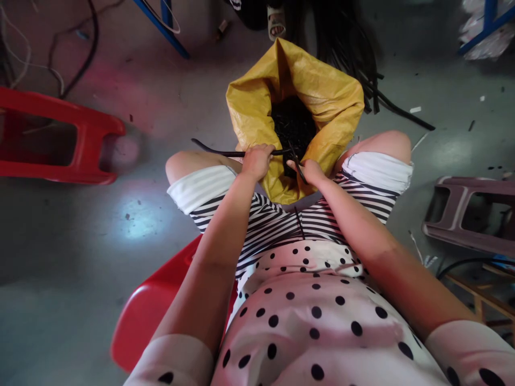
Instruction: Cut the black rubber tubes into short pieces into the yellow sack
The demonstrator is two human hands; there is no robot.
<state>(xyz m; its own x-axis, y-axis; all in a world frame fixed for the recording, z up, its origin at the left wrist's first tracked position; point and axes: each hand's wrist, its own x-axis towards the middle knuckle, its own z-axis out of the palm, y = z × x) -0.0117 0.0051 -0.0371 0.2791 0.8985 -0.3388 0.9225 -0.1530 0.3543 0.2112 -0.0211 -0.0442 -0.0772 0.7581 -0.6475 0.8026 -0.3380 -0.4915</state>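
Over the mouth of a yellow woven sack, my left hand is closed around a long black strip. The strip's free end sticks out to the left and bends slightly upward. In my right hand is a pair of dark scissors, with the blades at the strip's right end. Whether the blades touch the strip I cannot tell. Many small black pieces fill the inside of the sack, which stands between my knees with its rim folded outward.
More long black strips lie in a heap behind the sack. A red stool is on the left, a grey-brown stool on the right. Another person's sandalled foot shows at the top. Cables lie at upper left.
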